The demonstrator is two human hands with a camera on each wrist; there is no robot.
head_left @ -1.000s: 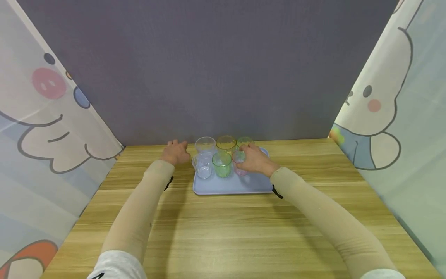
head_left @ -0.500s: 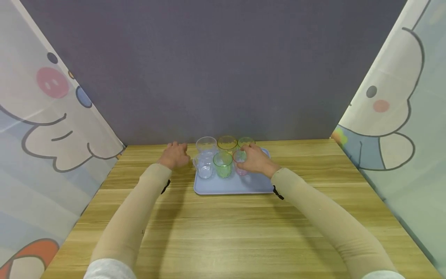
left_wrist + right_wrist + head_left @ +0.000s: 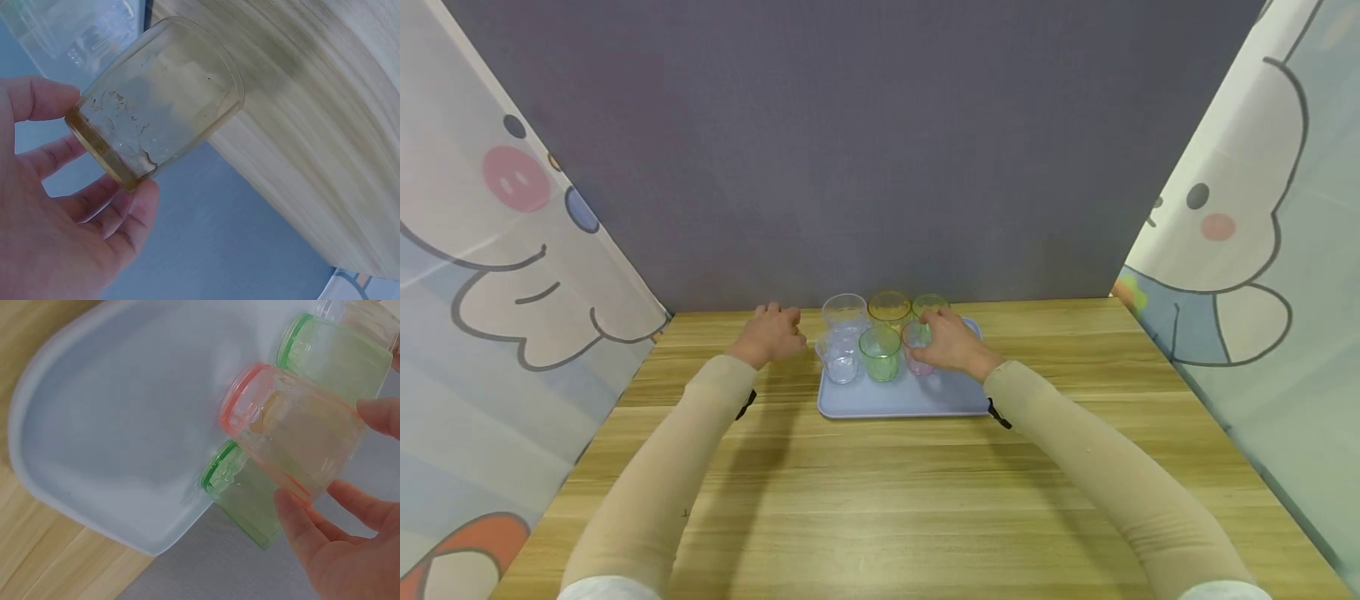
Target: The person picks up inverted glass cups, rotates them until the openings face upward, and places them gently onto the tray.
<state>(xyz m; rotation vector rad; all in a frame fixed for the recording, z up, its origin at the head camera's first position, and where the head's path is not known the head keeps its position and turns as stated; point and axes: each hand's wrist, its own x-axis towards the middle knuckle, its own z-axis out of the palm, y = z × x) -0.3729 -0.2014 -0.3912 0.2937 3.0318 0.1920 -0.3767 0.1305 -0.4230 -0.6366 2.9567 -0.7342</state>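
Observation:
At the left of the tray, my left hand (image 3: pixel 769 335) hangs over the table. The left wrist view shows it pinching an upside-down amber-tinted glass (image 3: pixel 172 94) by its thick base, mouth toward the table. This glass is hidden by the hand in the head view. My right hand (image 3: pixel 955 342) grips a pink glass (image 3: pixel 300 428) around the rim, its base toward the pale blue tray (image 3: pixel 895 402). Beside the pink glass on the tray are a green glass (image 3: pixel 880 358) and a clear glass (image 3: pixel 840 364). Behind them stand another clear glass (image 3: pixel 844 310), a yellow glass (image 3: pixel 889 308) and a green glass (image 3: pixel 931 303).
The tray lies near the far edge of the wooden table (image 3: pixel 850 508), in front of a dark grey panel (image 3: pixel 880 167). Curtains printed with cartoon animals hang at the left (image 3: pixel 505 333) and right (image 3: pixel 1240 250).
My left hand has shifted a little to the left, its forearm swinging the same way. The right hand keeps its grip on the pink glass in place.

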